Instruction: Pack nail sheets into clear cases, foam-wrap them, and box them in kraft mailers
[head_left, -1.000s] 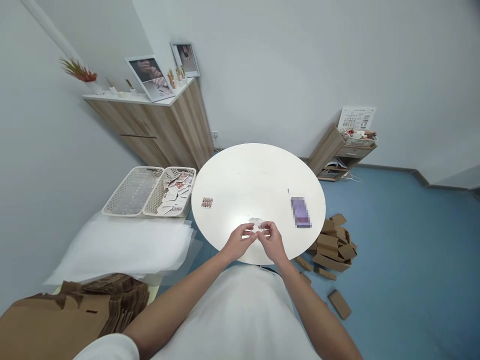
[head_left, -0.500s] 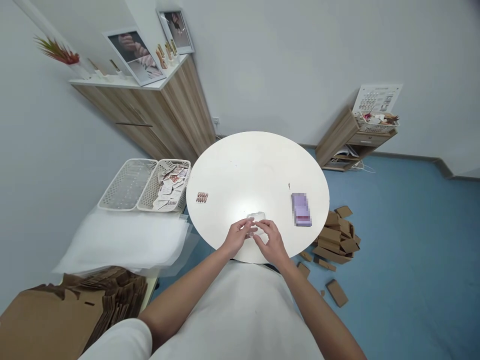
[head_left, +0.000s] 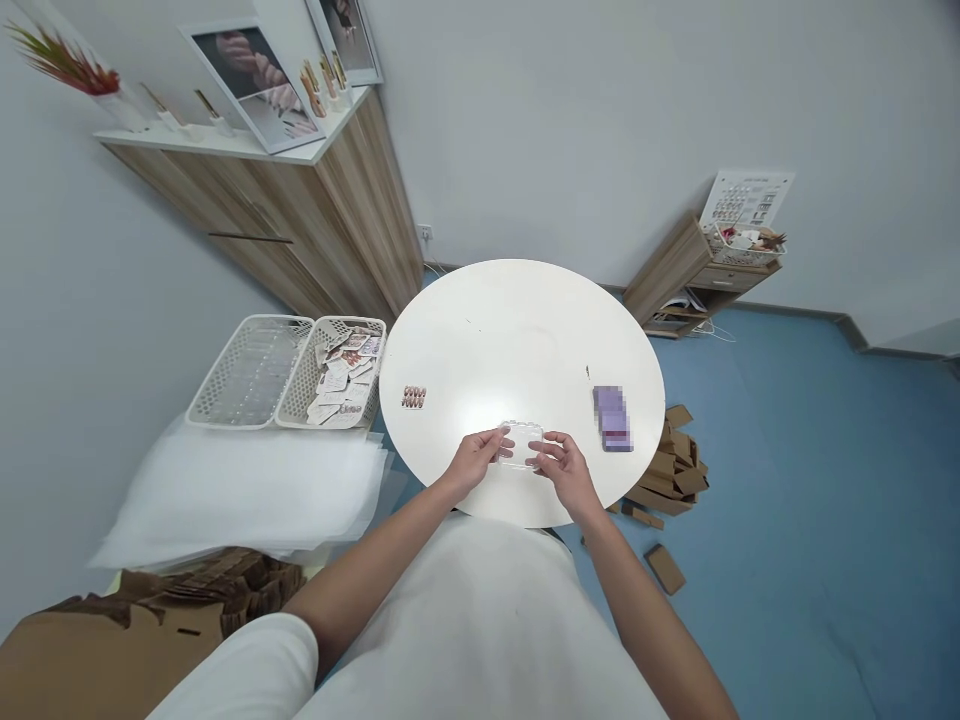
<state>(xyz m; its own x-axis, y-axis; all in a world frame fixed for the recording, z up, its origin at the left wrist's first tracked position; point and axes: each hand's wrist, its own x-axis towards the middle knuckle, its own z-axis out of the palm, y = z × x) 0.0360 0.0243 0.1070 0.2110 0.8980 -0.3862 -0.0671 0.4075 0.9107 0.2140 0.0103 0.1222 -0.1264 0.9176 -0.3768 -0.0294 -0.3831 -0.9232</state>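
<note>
Near the front edge of the white oval table (head_left: 517, 330), a small clear plastic case (head_left: 520, 446) is held between both hands. My left hand (head_left: 477, 456) grips its left side, with fingertips showing through the clear plastic. On the right side, my right hand (head_left: 562, 464) pinches the case with thumb and fingers. To the left on the table lies a small set of reddish-brown press-on nails (head_left: 414, 397) in two rows. A blurred-out purple packet (head_left: 613, 418) lies to the right of my hands.
Left of the table stand a white basket of printed cards (head_left: 341, 380) and a white basket of clear cases (head_left: 247, 375). Translucent sheets (head_left: 247, 490) and flattened cardboard (head_left: 112, 640) lie nearer me. Small cardboard boxes (head_left: 675, 465) are heaped on the floor at right.
My hands have moved apart to opposite sides of the clear case, which now shows more fully between them. The camera view has shifted slightly.
</note>
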